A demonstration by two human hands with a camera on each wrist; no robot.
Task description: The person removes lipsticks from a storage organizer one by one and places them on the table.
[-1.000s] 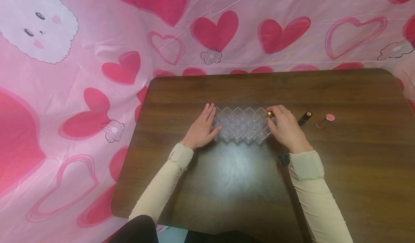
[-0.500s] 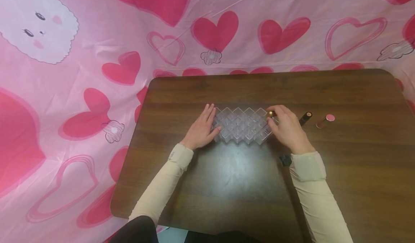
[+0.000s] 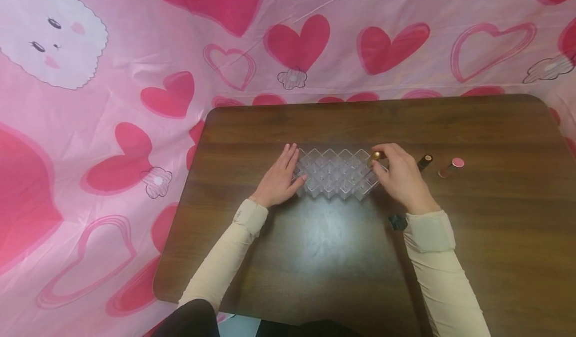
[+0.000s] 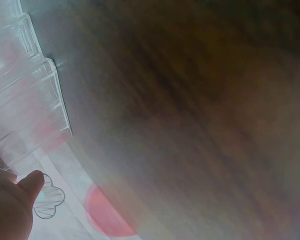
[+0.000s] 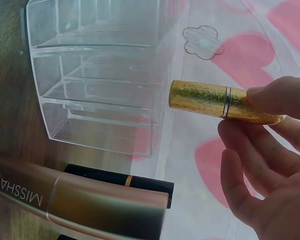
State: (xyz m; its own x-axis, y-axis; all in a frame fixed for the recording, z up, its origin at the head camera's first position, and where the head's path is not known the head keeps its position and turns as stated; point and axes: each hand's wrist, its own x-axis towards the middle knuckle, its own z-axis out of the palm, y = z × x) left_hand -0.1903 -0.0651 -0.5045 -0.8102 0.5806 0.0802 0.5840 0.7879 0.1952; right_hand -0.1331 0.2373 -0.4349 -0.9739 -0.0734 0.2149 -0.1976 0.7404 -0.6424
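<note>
My right hand (image 3: pixel 398 177) pinches a gold lipstick tube (image 5: pixel 200 98) between thumb and fingers. In the right wrist view the tube is apart from the clear plastic lipstick organizer (image 5: pixel 100 120), held off its open side. The head view has the tube over the right end of this organizer (image 3: pixel 333 174), whose many diamond-shaped compartments face up. At the opposite end, my left hand (image 3: pixel 281 177) rests along the side with fingers extended and thumb over the near corner. Only part of the left hand (image 4: pixel 12 205) shows in the left wrist view, beside the organizer's wall.
Right of the organizer stand a black lipstick tube (image 3: pixel 425 163) and a pink-topped tube (image 3: pixel 452 167). Close to the right wrist camera are a copper tube lettered MISSHA (image 5: pixel 80 197) and a black tube with a gold band (image 5: pixel 147 186). The brown wooden table (image 3: pixel 315 267) meets a heart-print cloth (image 3: pixel 342 7) behind.
My right hand has lifted the gold lipstick tube slightly and shifted a little to the right, so more of the tube shows. The left hand and organizer have stayed put.
</note>
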